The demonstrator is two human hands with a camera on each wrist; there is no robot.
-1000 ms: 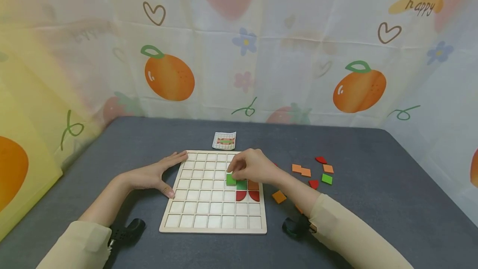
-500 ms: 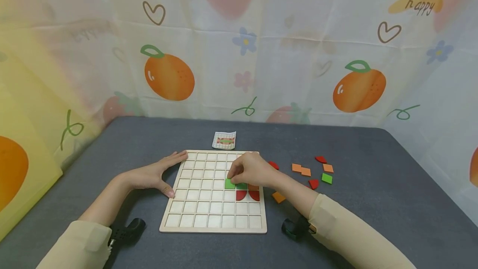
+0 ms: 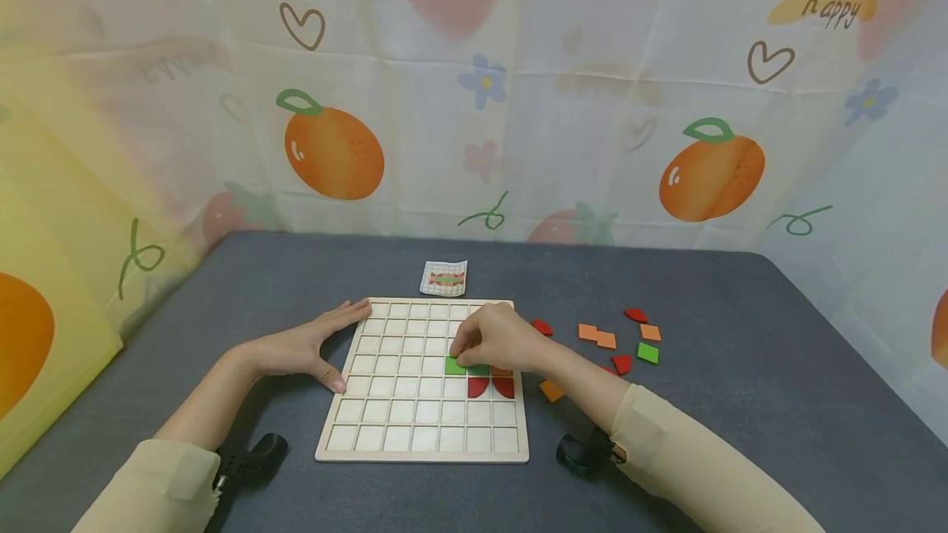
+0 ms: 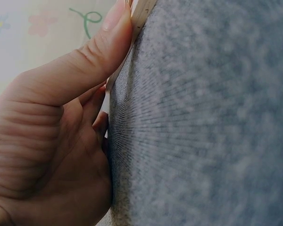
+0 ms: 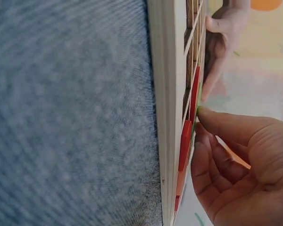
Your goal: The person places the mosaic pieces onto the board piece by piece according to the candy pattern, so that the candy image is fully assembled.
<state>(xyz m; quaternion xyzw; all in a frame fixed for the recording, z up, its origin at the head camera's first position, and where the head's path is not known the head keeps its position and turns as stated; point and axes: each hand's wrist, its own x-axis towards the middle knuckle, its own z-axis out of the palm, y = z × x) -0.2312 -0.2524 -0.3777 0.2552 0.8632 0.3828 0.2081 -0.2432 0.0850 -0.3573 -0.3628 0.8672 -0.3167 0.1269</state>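
My left hand [image 3: 299, 346] lies at the left side of a pale wooden grid board [image 3: 400, 412], fingers stretched toward its far left corner and thumb at its left edge. In the left wrist view the thumb [image 4: 92, 63] meets the board's edge. My right hand [image 3: 498, 339] is over the board, fingertips pinched at a green square tile [image 3: 453, 366] that lies level in a cell. Beside it are another green tile [image 3: 480, 370] and an orange one [image 3: 502, 372], partly hidden by the hand. Two red quarter-round tiles [image 3: 477, 387] sit in the row nearer me.
A small pattern card [image 3: 444, 279] lies just beyond the board. Loose tiles are scattered on the dark table [image 3: 704, 385] to the right: several orange squares [image 3: 606, 340], a green square [image 3: 648, 353] and red pieces [image 3: 622, 363]. A printed cloth [image 3: 518, 146] hangs behind.
The green tile, tilted under my right fingertips a second ago, has come down level into its cell, slightly nearer me. My right hand lowered with it. The left hand has stayed in place.
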